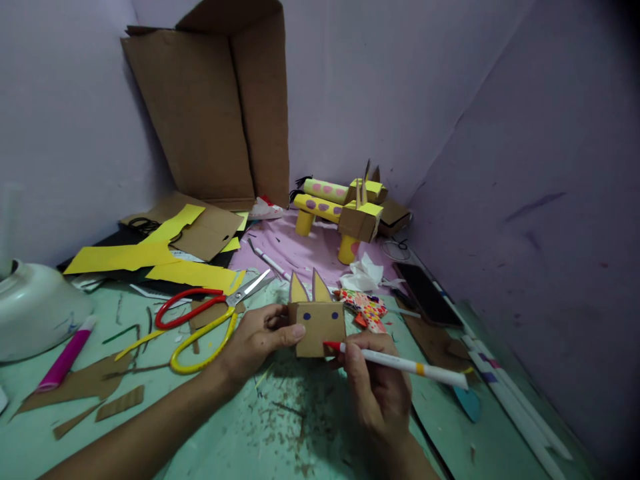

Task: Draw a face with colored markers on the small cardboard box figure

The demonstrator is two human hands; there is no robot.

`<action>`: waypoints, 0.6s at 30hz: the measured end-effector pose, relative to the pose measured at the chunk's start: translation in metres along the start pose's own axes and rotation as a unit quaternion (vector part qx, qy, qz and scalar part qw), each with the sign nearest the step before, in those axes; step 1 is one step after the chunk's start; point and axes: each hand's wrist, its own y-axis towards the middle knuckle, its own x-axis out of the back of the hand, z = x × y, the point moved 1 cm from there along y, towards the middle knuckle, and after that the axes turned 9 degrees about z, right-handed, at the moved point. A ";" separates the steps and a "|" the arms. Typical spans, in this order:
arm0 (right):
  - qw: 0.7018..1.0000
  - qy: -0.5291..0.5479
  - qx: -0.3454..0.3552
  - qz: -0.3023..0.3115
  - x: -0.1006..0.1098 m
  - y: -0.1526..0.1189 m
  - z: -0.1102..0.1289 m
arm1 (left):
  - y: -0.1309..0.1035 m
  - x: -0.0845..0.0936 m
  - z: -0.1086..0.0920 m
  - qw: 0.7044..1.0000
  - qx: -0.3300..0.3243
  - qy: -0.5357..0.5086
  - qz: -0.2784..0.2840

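Note:
My left hand grips a small cardboard box by its left side, thumb on the front face. Two dark dots mark that face, and two pointed ears with yellow centres stand on top. Between the fingers of my right hand is a white marker with a red tip. The tip meets the lower part of the box's face; any mark there is too small to make out. Left of my left hand lie scissors with one red and one yellow handle, blades apart.
Two yellow paper-tube animals with box heads stand at the back. Yellow paper strips, cardboard scraps and a pink tube lie left. A phone and white rods lie right. A large cardboard box leans behind.

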 end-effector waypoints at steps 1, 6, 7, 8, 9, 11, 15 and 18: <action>1.000 -0.003 0.005 0.001 0.000 0.000 0.001 | 0.000 0.000 0.000 1.000 -0.001 0.001 0.001; 1.000 -0.007 0.018 -0.001 -0.001 0.001 0.002 | 0.001 0.000 -0.001 1.000 0.003 0.000 0.009; 1.000 -0.003 0.015 -0.002 -0.001 0.001 0.002 | 0.001 0.000 -0.002 1.000 0.003 -0.001 0.009; 1.000 -0.001 0.011 -0.002 -0.002 0.001 0.002 | 0.001 0.000 -0.002 1.000 0.003 -0.002 0.009; 1.000 0.001 0.006 -0.002 -0.002 0.001 0.001 | 0.000 0.000 -0.002 1.000 0.001 -0.001 0.009; 1.000 0.007 0.005 -0.008 0.000 0.000 0.002 | 0.000 0.000 -0.002 1.000 -0.003 0.001 0.003; 0.998 0.002 0.046 -0.048 0.005 0.000 0.006 | 0.001 0.000 0.000 1.000 0.000 0.004 -0.004; 0.994 -0.035 0.087 -0.058 0.007 0.001 0.010 | 0.002 0.000 0.000 1.000 0.003 0.002 -0.008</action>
